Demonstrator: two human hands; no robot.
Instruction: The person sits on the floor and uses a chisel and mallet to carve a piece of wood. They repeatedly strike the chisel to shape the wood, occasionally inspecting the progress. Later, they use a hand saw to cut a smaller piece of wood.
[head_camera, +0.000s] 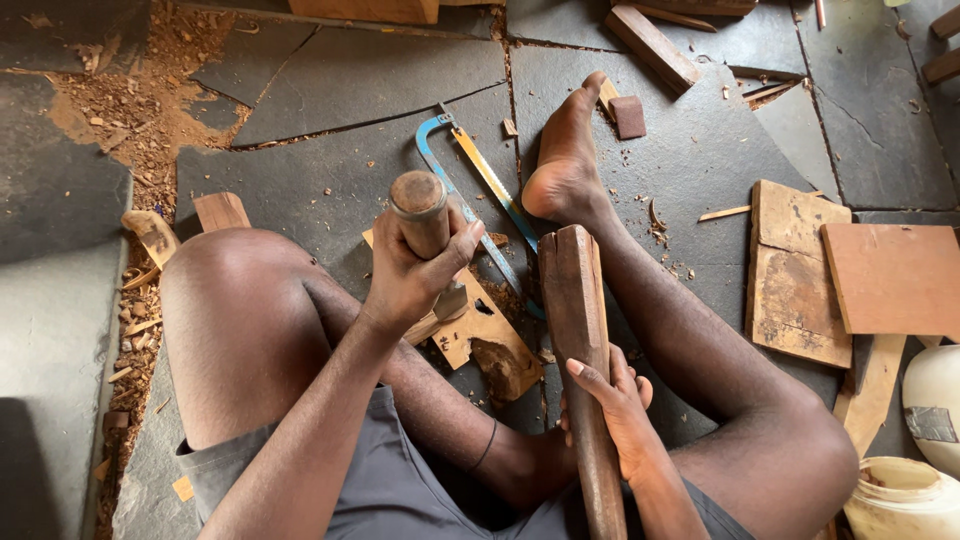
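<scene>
The left hand hides the chisel's shaft; the wooden club and pale jugs run off the near and right edges.

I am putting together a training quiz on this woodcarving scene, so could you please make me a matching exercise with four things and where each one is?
Things:
1. chisel handle
2. long wooden club
3. hacksaw
4. flat boards

Places:
A. lying on the stone floor beside the bare foot
B. gripped in the left hand
C. stacked on the floor at the far right
D. held by the right hand, alongside the leg

Pairs: 1-B, 2-D, 3-A, 4-C
</scene>
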